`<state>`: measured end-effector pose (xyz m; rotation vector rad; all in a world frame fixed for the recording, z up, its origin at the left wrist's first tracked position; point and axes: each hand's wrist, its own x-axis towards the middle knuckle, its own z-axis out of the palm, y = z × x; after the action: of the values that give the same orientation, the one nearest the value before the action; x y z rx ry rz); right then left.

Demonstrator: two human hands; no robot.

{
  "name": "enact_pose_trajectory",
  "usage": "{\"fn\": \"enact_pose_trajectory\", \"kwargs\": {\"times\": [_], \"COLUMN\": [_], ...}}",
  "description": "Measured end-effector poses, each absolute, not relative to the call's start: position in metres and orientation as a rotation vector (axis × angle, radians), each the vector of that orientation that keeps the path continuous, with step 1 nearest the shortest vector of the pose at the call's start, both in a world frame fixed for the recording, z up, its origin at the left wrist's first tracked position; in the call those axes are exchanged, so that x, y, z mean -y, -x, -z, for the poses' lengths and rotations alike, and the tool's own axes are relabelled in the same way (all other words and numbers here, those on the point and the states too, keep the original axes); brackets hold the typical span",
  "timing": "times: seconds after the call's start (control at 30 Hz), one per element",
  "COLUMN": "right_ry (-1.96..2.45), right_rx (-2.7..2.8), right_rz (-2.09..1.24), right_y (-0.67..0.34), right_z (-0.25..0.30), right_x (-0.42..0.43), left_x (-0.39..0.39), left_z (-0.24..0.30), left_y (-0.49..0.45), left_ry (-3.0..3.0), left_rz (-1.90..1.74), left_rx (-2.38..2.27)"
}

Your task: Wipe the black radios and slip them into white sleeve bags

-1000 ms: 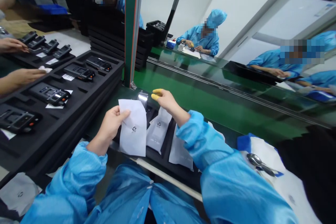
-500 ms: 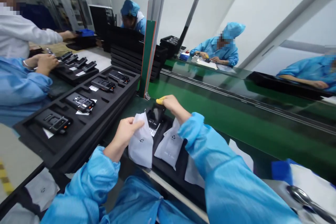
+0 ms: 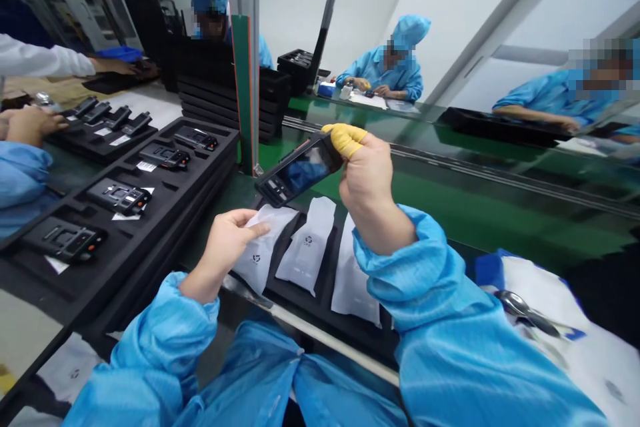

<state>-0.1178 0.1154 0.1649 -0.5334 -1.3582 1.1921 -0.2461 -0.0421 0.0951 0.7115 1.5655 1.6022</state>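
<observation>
In my right hand [image 3: 365,163], with yellow finger covers on some fingers, is a black handheld device with a screen [image 3: 305,170], gripped at its upper end and tilted. Its lower end hangs just above the mouth of a white pouch [image 3: 263,247] printed with a recycling mark. My left hand [image 3: 230,240] pinches that pouch near its top edge. Two more white pouches, a middle one [image 3: 307,250] and a right one [image 3: 353,280], lie in the black foam tray [image 3: 320,303] before me; my right sleeve partly covers the right one.
To the left, a stacked foam tray [image 3: 123,253] holds several black devices with white labels. A green conveyor [image 3: 450,213] runs behind. A metal post [image 3: 243,80] rises ahead. White pouches and a spoon-like metal object [image 3: 525,310] lie at right. Co-workers sit across and at left.
My right hand has lifted the device up out of the tray, and it is now tilted over the pouch. My left hand still holds the pouch. The view has swung right.
</observation>
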Motion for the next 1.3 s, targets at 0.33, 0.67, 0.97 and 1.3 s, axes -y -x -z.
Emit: {"fn": "enact_pose_trajectory", "kwargs": {"times": [0.33,0.67,0.97,1.3], "right_ry": [0.484,0.597,0.695,0.673], "right_rx": [1.413,1.406,1.534,1.774], "right_rz": [-1.099,-1.154,-1.274,-1.396], "right_y": [0.104,0.099,0.101,0.111], "right_z": [-0.164,-0.16,-0.165,-0.155], "right_x": [-0.097,-0.087,-0.078,-0.06], "left_x": [0.049,0.046,0.039,0.023], "left_z": [-0.095,-0.092,-0.103,-0.101], "left_y": [0.24,0.237,0.227,0.218], "left_ry": [-0.699,-0.755,-0.923,-1.072], "left_rz": [-1.604,-1.643,-1.616,-1.885], "left_rx": [-1.475,-1.555,-1.507,-1.516]}}
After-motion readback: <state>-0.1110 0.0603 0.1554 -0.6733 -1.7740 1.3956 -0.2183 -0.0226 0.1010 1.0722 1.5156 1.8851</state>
